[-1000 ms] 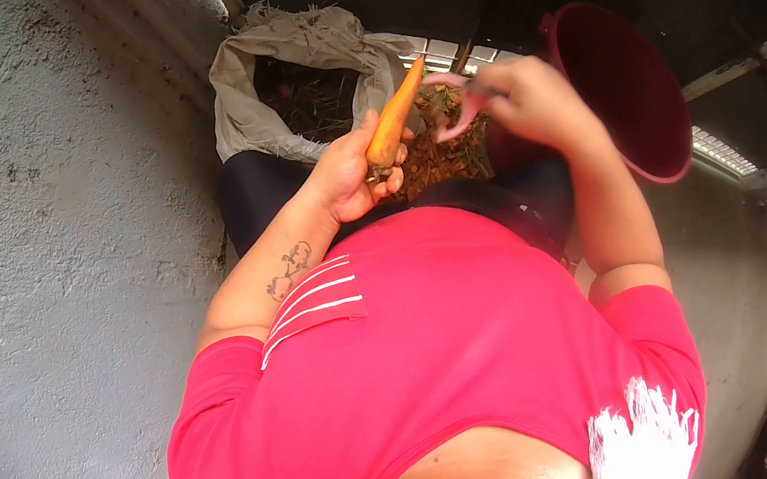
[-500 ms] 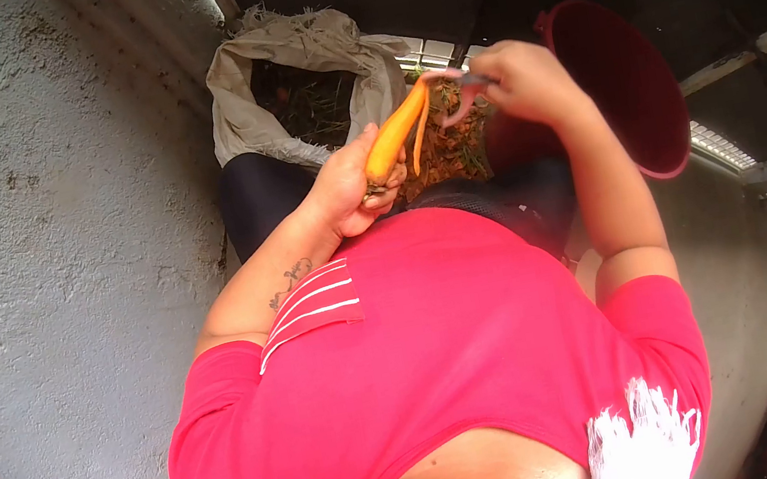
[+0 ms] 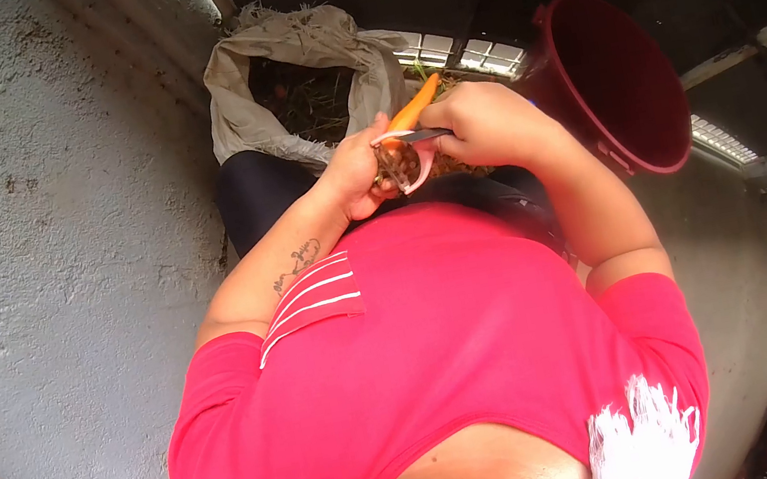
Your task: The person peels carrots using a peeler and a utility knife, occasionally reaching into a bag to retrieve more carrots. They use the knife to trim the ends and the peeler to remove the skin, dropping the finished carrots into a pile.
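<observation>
My left hand is closed around the thick end of an orange carrot, whose thin end points up and away from me. In my right hand is a peeler with pink arms and a dark part. The peeler lies across the carrot near its thick end, close to the left fingers. Part of the carrot is hidden behind the peeler and both hands. Only a little of the orange peelings shows below my right hand.
A pale woven sack with its mouth rolled open stands ahead on the left, dark plant scraps inside. Ahead on the right is a dark red bucket. A rough grey wall runs close along my left side.
The peeler has moved from the carrot's thin end back to its thick end, bringing my right hand nearer my left. The hanging strip of peel no longer shows. The bucket appears slightly shifted.
</observation>
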### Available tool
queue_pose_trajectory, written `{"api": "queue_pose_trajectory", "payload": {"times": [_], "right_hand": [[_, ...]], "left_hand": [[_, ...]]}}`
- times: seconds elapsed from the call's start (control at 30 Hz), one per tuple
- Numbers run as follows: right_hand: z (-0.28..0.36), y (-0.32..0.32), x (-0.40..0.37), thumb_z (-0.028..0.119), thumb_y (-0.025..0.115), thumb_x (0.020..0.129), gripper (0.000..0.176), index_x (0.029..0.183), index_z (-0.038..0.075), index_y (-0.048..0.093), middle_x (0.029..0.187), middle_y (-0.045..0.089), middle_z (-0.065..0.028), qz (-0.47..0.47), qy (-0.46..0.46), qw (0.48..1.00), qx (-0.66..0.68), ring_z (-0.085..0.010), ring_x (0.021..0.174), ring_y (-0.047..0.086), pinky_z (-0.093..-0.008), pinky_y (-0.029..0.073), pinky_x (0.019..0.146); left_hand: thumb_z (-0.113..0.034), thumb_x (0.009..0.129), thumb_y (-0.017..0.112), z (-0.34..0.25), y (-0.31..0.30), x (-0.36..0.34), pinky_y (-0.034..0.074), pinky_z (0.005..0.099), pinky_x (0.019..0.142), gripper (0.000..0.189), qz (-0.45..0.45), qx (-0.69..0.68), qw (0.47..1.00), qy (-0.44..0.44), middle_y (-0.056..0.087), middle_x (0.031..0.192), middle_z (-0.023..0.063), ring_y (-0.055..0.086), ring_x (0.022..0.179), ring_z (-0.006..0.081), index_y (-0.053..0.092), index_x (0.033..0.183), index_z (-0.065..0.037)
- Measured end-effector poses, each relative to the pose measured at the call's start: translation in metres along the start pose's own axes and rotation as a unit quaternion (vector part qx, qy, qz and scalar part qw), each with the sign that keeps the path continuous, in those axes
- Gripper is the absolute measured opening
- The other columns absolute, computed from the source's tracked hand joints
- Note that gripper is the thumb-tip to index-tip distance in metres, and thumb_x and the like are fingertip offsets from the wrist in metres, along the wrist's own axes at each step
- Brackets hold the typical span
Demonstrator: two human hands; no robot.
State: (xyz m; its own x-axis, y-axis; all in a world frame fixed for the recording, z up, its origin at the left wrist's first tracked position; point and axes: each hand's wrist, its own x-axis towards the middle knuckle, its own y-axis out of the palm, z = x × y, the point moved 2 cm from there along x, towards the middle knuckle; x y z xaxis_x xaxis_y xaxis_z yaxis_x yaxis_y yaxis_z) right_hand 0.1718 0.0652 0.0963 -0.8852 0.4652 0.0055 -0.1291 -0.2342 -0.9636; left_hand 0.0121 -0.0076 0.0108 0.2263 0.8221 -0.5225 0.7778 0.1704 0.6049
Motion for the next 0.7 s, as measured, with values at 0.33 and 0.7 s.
{"api": "queue_pose_trajectory", "payload": {"times": [0.33,0.7], "right_hand": [[-0.066,-0.016,-0.009,0.021,0.061,0.080,0.014,0.086,0.010,0.067,0.079,0.065,-0.0125,-0.071,0.039,0.996,-0.033,-0.0346,0.082,0.064,-0.0461,0.051,0.068],[-0.029,-0.010,-0.007,0.019,0.060,0.080,0.015,0.084,0.006,0.066,0.074,0.064,-0.0172,-0.058,0.036,0.996,0.059,-0.0376,0.074,0.063,-0.0466,0.050,0.066]], "left_hand": [[-0.047,0.103,0.034,-0.004,-0.022,-0.013,0.022,0.0200,0.034,0.047,0.150,0.015,0.989,-0.009,0.049,0.063,0.0031,0.031,0.038,0.0069,0.054,0.094,-0.005],[-0.051,0.101,0.040,-0.006,-0.019,0.007,0.029,0.0151,0.034,0.052,0.078,-0.050,0.996,-0.010,0.054,0.070,0.0047,0.043,0.044,0.0066,0.057,0.107,-0.002]]}}
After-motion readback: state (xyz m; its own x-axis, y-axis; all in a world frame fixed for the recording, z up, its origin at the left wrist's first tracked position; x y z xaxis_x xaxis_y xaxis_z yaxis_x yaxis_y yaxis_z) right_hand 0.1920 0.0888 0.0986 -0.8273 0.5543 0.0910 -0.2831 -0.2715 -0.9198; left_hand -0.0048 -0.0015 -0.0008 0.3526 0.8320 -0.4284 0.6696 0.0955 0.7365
